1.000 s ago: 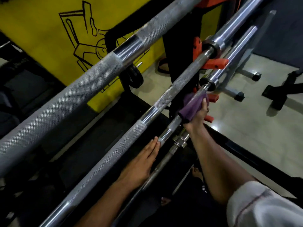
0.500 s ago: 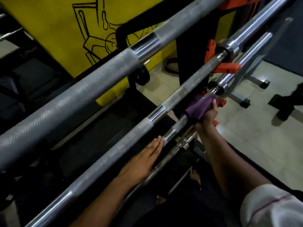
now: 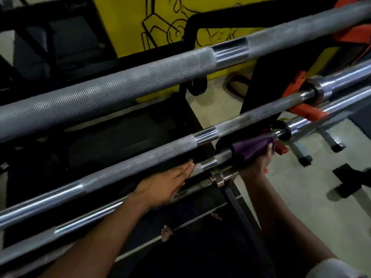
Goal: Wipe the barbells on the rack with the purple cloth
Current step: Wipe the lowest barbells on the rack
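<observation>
I see the right hand (image 3: 259, 160) wrapped around the purple cloth (image 3: 251, 147), clamping it onto the third barbell (image 3: 220, 155) just left of that bar's black collar (image 3: 284, 130). The left hand (image 3: 164, 187) lies flat, fingers straight and together, fingertips touching the same bar left of the cloth (a short chrome band sits between them). The two upper barbells sit untouched.
</observation>
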Demonstrator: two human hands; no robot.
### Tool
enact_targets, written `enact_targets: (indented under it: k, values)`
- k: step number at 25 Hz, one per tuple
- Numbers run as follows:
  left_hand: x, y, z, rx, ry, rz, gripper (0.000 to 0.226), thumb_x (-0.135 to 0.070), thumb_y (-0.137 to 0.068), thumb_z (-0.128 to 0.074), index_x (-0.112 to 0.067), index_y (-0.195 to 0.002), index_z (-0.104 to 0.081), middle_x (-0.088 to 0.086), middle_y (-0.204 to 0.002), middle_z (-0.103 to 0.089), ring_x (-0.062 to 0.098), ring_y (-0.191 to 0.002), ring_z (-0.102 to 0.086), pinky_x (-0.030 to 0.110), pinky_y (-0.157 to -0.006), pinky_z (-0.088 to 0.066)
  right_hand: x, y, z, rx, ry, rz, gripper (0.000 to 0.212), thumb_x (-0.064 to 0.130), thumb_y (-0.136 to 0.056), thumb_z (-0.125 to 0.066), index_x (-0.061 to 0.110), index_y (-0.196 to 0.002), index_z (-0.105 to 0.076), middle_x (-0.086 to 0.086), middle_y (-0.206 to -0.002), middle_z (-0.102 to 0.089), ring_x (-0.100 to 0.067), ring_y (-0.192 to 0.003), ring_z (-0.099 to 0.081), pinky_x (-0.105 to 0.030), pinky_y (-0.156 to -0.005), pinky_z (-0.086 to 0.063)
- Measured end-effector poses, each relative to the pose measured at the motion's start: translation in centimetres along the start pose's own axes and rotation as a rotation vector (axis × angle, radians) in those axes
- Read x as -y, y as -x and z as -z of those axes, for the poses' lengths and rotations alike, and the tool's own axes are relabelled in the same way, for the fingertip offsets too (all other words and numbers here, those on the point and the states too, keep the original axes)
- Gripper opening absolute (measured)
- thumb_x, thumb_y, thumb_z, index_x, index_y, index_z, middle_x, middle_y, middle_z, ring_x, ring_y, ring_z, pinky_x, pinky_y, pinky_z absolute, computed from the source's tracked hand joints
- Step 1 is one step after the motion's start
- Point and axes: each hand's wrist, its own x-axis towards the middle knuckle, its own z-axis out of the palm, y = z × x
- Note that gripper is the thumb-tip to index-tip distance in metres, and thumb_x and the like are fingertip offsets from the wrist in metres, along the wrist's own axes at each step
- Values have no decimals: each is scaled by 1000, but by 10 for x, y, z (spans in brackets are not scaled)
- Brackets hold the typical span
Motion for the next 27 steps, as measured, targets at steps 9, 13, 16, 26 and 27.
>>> enact_targets:
  k: [9, 13, 16, 26, 27]
  values:
    - [-23, 4, -6, -52, -234, 484, 60, -60, -103, -13, -29, -145, -43, -4, -133, -64, 21, -107, -69, 34, -70, -62, 30, 44, 53, 502, 988, -127, 60, 71, -91, -50, 17, -114, -66, 5, -96, -76, -9, -89, -70, -20, -85, -55]
    - [-59, 0, -13, -151, -182, 746, 60, -51, -107, -14, -19, -141, -53, 2, -140, -59, 24, -131, -53, 46, -111, -40, 75, 79, 29, 1158, 1409, 452, 65, 84, -86, -37, 36, -125, -54, 17, -105, -67, 3, -101, -62, -9, -88, -45]
    - [-80, 17, -28, -282, -165, 1011, 54, -43, -107, -21, -16, -146, -47, 4, -153, -44, 20, -146, -33, 51, -123, -14, 50, 51, 1, 1387, 1705, 1310, 73, 61, -93, -41, 14, -148, -42, -6, -147, -48, -27, -136, -46, -49, -116, -35]
    - [-38, 120, -29, -611, 232, 1692, 61, -38, -108, -23, -8, -159, -5, 9, -167, 9, 27, -152, 18, 53, -121, 3, -23, 12, -51, 1710, 2123, 1619, 75, 63, -75, -72, 18, -133, -54, -6, -97, -69, -25, -70, -68, -34, -57, -52]
    - [-37, 119, -30, -607, 242, 1689, 62, -39, -108, -22, -9, -159, -3, 8, -167, 11, 27, -151, 19, 53, -121, 4, -32, 19, -54, 1718, 2101, 1640, 73, 63, -75, -72, 18, -131, -55, -5, -95, -69, -24, -68, -68, -33, -54, -51]
